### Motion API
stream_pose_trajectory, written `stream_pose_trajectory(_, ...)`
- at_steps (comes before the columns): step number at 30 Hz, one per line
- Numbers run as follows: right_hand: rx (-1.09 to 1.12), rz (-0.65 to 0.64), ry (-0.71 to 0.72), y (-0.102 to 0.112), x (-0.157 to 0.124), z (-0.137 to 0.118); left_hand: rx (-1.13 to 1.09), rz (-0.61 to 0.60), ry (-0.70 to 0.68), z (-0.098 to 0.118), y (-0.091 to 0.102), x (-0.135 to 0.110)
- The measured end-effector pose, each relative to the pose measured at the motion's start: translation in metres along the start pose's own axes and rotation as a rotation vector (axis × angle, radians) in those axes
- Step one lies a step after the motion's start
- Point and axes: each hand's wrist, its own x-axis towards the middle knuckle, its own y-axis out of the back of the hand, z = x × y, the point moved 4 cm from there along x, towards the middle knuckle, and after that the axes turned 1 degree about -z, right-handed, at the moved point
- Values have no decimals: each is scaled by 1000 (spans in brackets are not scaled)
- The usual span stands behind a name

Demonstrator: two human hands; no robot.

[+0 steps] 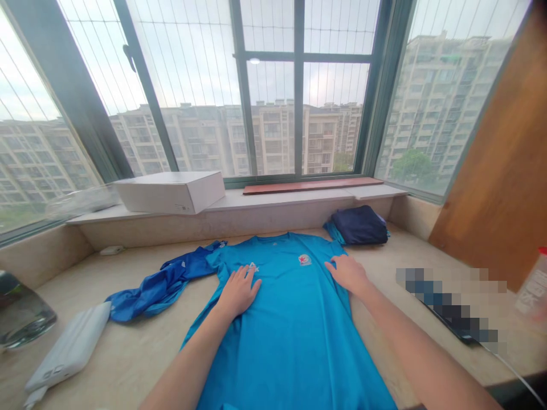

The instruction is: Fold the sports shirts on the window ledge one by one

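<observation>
A bright blue T-shirt [290, 330] lies spread on the counter, its collar toward the window and its lower end running out of view toward me. It bears a small badge [305, 259] on one side of the chest and a white logo on the other. My left hand [240, 289] rests flat on the chest beside the white logo, fingers stretched out. At the shirt's right edge, below the sleeve, my right hand [347, 271] touches the fabric with its fingers extended. Neither hand grips anything that I can see.
A crumpled darker blue garment [149, 290] lies to the left, and folded navy clothing [359, 225] at the back right. On the left are a white power bank [70, 341] and a glass container [21, 313]. A white box [171, 191] sits on the sill; a partly blurred-out device [453, 313] lies right.
</observation>
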Motion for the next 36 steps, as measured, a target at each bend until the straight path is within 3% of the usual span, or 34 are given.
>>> stream_pose_trajectory(6, 16, 51, -102, 4, 6, 22, -35, -31, -1, -8, -6, 0)
stream_pose_trajectory(11, 104, 138, -147, 13, 11, 30, -34, 81, 30, -24, 0, 1)
stream_pose_trajectory(13, 203, 303, -59, 21, 11, 21, 10, 154, 76, -35, 5, 1)
stream_pose_trajectory(16, 423, 522, 339, 27, 2, -15, 99, 224, 179, -54, 11, -1)
stream_pose_trajectory(17, 460, 495, 517, 23, -4, -31, 134, 233, 220, -61, 13, -1)
stream_pose_trajectory(19, 432, 291, 816, 9, -17, -60, 196, 230, 291, -73, 16, -4)
stream_pose_trajectory(21, 365, 83, 970, -5, -29, -79, 235, 190, 332, -81, 18, -6)
stream_pose_trajectory(23, 346, 1, 968, -12, -33, -83, 245, 141, 353, -87, 18, -8)
stream_pose_trajectory(29, 318, 18, 766, -12, -21, -57, 187, 83, 403, -98, 10, -6)
stream_pose_trajectory(36, 281, 15, 703, -16, -22, -59, 41, 24, 283, -92, -6, 5)
